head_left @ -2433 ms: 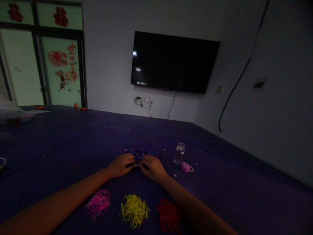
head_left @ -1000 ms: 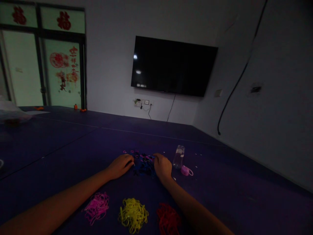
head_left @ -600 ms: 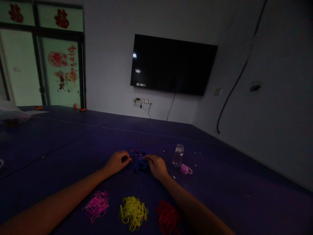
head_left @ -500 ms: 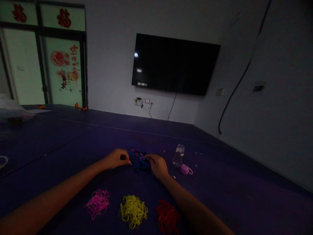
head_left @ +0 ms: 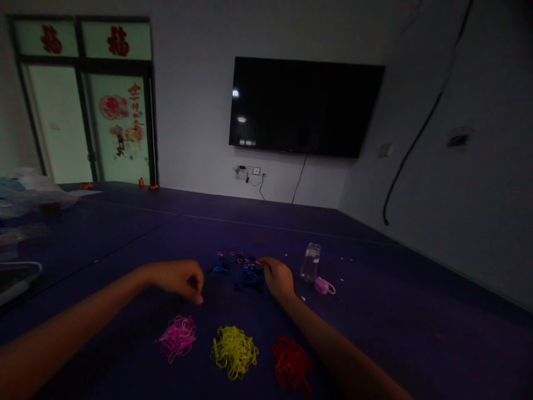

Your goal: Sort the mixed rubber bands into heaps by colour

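My left hand [head_left: 181, 279] is closed in a pinch, above and a little behind a heap of pink rubber bands [head_left: 178, 337]. Whatever its fingertips hold, if anything, is too small to make out. My right hand [head_left: 278, 279] reaches to the edge of a dark blue pile of bands [head_left: 252, 276] with a few pink ones mixed in. Its thumb and fingers are together at the pile, and their grip is not clear. Nearer to me lie a heap of yellow rubber bands [head_left: 235, 352] and a heap of red rubber bands [head_left: 291, 364].
Right of my right hand stands a clear bottle [head_left: 310, 263], its pink cap with a loop [head_left: 323, 286] beside it. White scraps dot the dark purple surface [head_left: 375, 311]. Plastic bags [head_left: 37, 191] and a white-rimmed container [head_left: 20, 289] are at the left. A television [head_left: 306, 105] hangs on the wall.
My left hand has drawn back from the blue pile, toward me and leftward, to near the pink heap. My right hand stays at the pile. The view has shifted slightly left.
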Tool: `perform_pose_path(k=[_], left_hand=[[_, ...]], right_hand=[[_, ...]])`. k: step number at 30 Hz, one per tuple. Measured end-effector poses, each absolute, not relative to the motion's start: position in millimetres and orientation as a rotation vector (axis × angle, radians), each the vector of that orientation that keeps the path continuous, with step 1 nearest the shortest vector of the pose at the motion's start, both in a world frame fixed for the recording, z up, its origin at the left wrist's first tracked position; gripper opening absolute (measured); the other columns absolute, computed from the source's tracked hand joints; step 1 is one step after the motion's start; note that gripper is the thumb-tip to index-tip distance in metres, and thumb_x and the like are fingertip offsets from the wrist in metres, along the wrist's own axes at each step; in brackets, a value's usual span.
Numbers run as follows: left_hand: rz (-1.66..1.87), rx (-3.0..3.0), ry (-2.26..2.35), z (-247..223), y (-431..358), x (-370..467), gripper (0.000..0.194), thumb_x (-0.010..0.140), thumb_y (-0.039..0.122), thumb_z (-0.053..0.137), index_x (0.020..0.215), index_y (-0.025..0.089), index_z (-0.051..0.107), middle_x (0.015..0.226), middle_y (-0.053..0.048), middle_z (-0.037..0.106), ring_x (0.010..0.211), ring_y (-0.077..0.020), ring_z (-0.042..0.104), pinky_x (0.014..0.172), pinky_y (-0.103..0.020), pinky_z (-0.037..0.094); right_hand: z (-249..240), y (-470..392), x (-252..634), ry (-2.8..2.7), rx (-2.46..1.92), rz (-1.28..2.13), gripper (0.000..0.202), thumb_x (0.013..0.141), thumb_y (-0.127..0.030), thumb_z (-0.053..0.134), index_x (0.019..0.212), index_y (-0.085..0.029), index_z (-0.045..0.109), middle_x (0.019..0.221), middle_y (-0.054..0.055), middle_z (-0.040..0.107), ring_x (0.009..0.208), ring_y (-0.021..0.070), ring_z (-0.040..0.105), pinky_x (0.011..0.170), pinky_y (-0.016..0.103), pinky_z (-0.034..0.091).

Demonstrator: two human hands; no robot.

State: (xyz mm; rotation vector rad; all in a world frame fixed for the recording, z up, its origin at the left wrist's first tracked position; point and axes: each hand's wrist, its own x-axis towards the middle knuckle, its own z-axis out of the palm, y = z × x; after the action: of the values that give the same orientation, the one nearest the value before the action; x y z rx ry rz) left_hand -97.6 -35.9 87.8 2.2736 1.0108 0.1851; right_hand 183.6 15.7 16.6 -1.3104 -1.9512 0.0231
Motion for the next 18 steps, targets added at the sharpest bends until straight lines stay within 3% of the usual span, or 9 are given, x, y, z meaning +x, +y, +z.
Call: perform_pose_path(k=[5,8,11,18], left_hand=[[0.915,2.460,1.291,64.7,16.4,-74.8,0.022,0.081,0.033,0.054,0.075,0.016,0.066,0.071,-0.001,0.067,0.068,-0.0160,0.059,0.063,-0.024,0.043],[1.130,2.543,1.497,41.3,45.6,-65.5,0.018,0.081,0.023,0.050,0.083,0.016,0.067,0.085,-0.007,0.069,0.084,-0.0209,0.062,0.078,-0.031,0.046],[1.145,2.562,1.602,22.5,64.2,-64.5,0.022,0.079,0.014,0.050,0.092,0.015,0.067,0.095,-0.011,0.069,0.093,-0.0251,0.060,0.084,-0.038,0.045],[0.949,2.532,1.587,8.3,75.8,-72.7,0.030,0.080,0.011,0.047,0.100,0.020,0.068,0.097,-0.006,0.070,0.092,-0.0202,0.063,0.083,-0.030,0.047]], right_hand=[[16.4,15.5,183.5,-1.954,-1.330,0.003,0.031,0.084,-0.015,0.040,0.100,-0.023,0.066,0.097,0.002,0.069,0.092,0.0175,0.062,0.081,0.027,0.044],[16.2,15.1,182.5,-1.991,-1.318,-0.020,0.030,0.084,-0.015,0.041,0.099,-0.023,0.067,0.100,0.003,0.068,0.092,0.0176,0.062,0.080,0.027,0.044],[15.9,15.6,181.8,-2.006,-1.324,-0.033,0.030,0.084,-0.015,0.042,0.099,-0.023,0.067,0.099,0.003,0.069,0.092,0.0173,0.062,0.079,0.026,0.045],[18.8,13.8,179.4,-2.091,-1.408,-0.032,0.033,0.083,-0.015,0.040,0.101,-0.024,0.066,0.106,0.002,0.067,0.096,0.0153,0.060,0.082,0.023,0.043]])
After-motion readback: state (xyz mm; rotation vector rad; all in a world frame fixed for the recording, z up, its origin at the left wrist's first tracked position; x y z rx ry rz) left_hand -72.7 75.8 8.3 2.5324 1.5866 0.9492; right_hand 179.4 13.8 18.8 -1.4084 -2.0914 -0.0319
